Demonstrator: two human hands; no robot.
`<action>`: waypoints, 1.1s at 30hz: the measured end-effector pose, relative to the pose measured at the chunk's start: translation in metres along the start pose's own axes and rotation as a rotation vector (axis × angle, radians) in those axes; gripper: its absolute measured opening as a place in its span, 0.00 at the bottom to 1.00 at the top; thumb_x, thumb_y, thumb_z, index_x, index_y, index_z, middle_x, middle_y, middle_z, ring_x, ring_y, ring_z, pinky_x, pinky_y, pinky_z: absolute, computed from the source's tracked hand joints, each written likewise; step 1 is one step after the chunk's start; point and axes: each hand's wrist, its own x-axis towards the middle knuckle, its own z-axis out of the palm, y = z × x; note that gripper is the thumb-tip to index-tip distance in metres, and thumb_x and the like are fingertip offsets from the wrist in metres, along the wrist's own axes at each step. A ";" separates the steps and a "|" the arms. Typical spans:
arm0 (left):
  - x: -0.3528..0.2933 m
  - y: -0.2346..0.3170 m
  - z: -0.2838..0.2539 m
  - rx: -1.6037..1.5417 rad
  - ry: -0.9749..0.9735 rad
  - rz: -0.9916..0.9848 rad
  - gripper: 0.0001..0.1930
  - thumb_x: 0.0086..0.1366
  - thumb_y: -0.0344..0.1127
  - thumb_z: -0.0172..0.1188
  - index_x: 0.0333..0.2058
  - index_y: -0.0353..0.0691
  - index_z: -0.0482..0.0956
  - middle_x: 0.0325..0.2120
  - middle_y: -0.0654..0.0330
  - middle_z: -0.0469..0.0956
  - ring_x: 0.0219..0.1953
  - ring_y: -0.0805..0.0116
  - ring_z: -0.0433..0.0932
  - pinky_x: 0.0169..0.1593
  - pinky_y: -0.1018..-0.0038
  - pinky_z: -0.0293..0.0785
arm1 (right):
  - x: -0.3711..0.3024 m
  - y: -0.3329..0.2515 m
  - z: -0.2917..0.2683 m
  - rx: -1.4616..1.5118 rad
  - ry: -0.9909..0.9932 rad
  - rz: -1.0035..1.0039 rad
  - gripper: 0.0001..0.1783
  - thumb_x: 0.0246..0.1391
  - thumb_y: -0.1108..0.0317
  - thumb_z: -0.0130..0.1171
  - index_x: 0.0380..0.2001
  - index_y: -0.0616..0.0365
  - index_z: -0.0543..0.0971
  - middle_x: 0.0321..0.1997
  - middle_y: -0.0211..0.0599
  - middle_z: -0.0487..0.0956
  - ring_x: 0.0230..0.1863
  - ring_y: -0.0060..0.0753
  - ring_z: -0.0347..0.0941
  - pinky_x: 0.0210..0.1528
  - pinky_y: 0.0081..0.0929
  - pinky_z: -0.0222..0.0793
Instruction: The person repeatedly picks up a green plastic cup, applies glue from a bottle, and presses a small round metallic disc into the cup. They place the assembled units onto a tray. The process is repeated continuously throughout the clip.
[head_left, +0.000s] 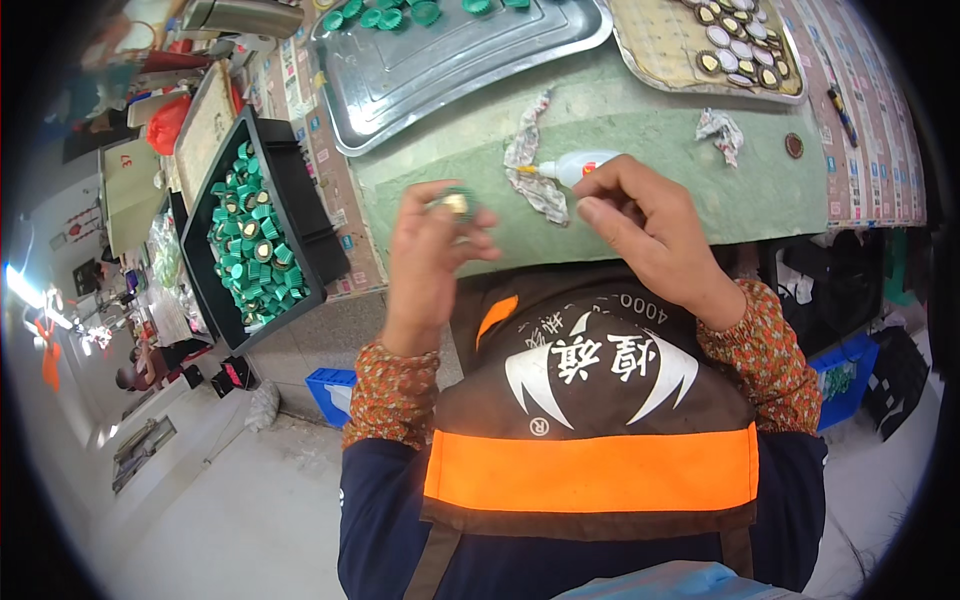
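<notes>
My left hand (430, 250) is raised over the near edge of the green cloth (640, 135). Between its fingers is a small green fluted cap (458, 203) with a pale centre, blurred by motion. My right hand (655, 225) hovers to the right with fingers curled and thumb drawn to the index finger. Whatever that pinch may hold cannot be made out. Just beyond it a white squeeze bottle (575, 166) with a yellow tip lies on its side. Its tip rests on a strip of crumpled, stained paper (530, 150).
A metal tray (440, 85) with several green caps stands at the back. Right of it, another tray (650, 62) carries dark-rimmed discs. A black crate (317, 215) full of green caps is at left. Crumpled paper (720, 135), a brown disc (794, 145) and a pen (842, 117) lie right.
</notes>
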 end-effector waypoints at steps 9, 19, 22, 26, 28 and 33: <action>0.010 0.060 -0.102 -0.742 -0.137 0.360 0.24 0.76 0.38 0.51 0.66 0.37 0.62 0.56 0.55 0.74 0.46 0.67 0.77 0.48 0.69 0.80 | 0.014 -0.001 -0.010 -0.743 0.005 -0.379 0.24 0.48 0.72 0.65 0.50 0.60 0.73 0.47 0.46 0.72 0.49 0.49 0.68 0.48 0.43 0.66; 0.201 0.067 0.029 1.356 0.224 0.703 0.12 0.68 0.40 0.59 0.45 0.41 0.80 0.36 0.59 0.82 0.40 0.63 0.80 0.41 0.65 0.76 | 0.023 0.015 -0.007 -0.801 -0.027 -0.316 0.25 0.43 0.74 0.61 0.49 0.60 0.73 0.42 0.46 0.71 0.44 0.50 0.68 0.47 0.45 0.67; 0.222 0.065 0.038 1.568 0.296 0.701 0.12 0.65 0.41 0.61 0.42 0.41 0.80 0.37 0.57 0.82 0.41 0.54 0.80 0.43 0.58 0.75 | 0.019 0.015 -0.017 -0.594 0.003 -0.267 0.22 0.45 0.74 0.61 0.47 0.61 0.72 0.41 0.47 0.73 0.43 0.51 0.70 0.46 0.44 0.69; 0.222 0.056 0.037 1.492 0.222 0.816 0.09 0.66 0.36 0.60 0.41 0.39 0.77 0.37 0.57 0.82 0.36 0.57 0.82 0.40 0.62 0.76 | 0.019 0.004 -0.030 -0.130 0.018 0.035 0.17 0.54 0.71 0.62 0.46 0.61 0.72 0.40 0.46 0.76 0.41 0.40 0.76 0.43 0.34 0.71; 0.197 0.053 0.044 1.144 0.094 0.681 0.10 0.66 0.36 0.60 0.43 0.41 0.74 0.35 0.55 0.82 0.36 0.52 0.82 0.41 0.59 0.76 | 0.025 -0.006 -0.033 -0.007 0.081 0.099 0.16 0.57 0.69 0.63 0.46 0.60 0.72 0.39 0.42 0.76 0.40 0.32 0.76 0.41 0.28 0.71; 0.094 0.057 0.085 0.866 -0.226 0.371 0.11 0.68 0.33 0.57 0.47 0.41 0.71 0.31 0.55 0.80 0.30 0.61 0.81 0.36 0.67 0.77 | 0.047 -0.013 -0.022 0.103 0.258 -0.088 0.17 0.57 0.68 0.67 0.46 0.59 0.72 0.39 0.31 0.76 0.39 0.19 0.71 0.40 0.23 0.70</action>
